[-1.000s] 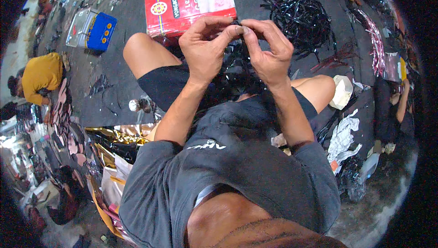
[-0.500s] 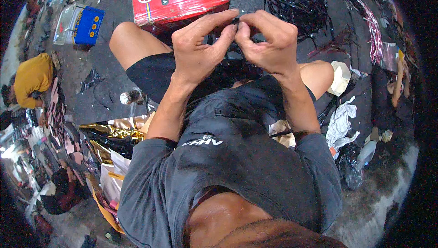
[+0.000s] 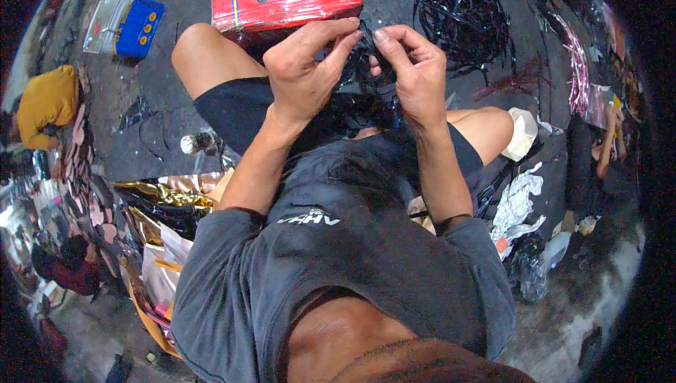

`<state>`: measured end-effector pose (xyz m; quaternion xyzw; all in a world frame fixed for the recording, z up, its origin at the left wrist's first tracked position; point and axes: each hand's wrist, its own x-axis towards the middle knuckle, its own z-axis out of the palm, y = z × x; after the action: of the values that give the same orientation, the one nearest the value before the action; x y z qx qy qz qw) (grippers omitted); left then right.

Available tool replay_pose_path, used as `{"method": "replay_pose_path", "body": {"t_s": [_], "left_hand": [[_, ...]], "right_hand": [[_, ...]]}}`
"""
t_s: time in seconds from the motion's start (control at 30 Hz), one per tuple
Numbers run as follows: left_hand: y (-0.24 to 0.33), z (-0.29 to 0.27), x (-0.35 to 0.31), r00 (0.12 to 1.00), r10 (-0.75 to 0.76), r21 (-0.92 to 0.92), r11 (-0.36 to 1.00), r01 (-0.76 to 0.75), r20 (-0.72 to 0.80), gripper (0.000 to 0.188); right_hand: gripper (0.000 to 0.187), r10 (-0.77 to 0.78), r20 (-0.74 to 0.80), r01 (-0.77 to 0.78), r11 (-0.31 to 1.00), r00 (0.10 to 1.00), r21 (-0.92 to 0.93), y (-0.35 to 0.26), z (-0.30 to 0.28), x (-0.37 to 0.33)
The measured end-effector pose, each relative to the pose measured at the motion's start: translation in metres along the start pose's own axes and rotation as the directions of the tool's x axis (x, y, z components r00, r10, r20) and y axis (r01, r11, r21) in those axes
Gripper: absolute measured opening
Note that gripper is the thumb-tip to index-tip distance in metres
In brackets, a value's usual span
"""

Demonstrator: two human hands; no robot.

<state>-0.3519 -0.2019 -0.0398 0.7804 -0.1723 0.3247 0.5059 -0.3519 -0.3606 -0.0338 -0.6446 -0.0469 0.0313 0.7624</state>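
Above my crossed legs, my left hand (image 3: 306, 63) is closed in a pinch, thumb against fingers, at a thin shiny black strip (image 3: 366, 34). Facing it a short gap away, my right hand (image 3: 420, 77) also pinches the dark strip between thumb and forefinger, its other fingers curled. More black shiny strips hang below the hands over my lap; where they end is lost against my dark shorts. Just beyond my left hand stands a red box (image 3: 285, 3) wrapped in clear film. A tangled heap of black strips (image 3: 465, 20) lies past my right hand.
A blue and clear container (image 3: 137, 27) stands at far left. Gold foil sheets (image 3: 165, 196) lie by my left side, crumpled white paper (image 3: 517, 203) by my right. Pink strips (image 3: 577, 66) lie at far right. Other people sit nearby, one in a mustard top (image 3: 49, 105).
My hands have moved apart, the right one shifting slightly down and turning, its fingers curling differently. A small gap now shows between the fingertips, with dark strip in it.
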Motion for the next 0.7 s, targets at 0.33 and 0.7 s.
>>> {"method": "replay_pose_path", "body": {"t_s": [0.33,0.7], "left_hand": [[-0.005,-0.001,0.000,0.988,0.079,0.061,0.994,-0.088,0.136,0.013],[-0.012,0.012,0.005,0.875,-0.474,-0.618,0.660,0.427,0.098,0.032]], "right_hand": [[0.020,0.145,0.021,-0.145,0.989,0.989,0.021,-0.002,-0.004,0.001],[0.019,0.097,0.101,-0.084,0.988,0.990,-0.127,-0.001,-0.004,0.009]]}}
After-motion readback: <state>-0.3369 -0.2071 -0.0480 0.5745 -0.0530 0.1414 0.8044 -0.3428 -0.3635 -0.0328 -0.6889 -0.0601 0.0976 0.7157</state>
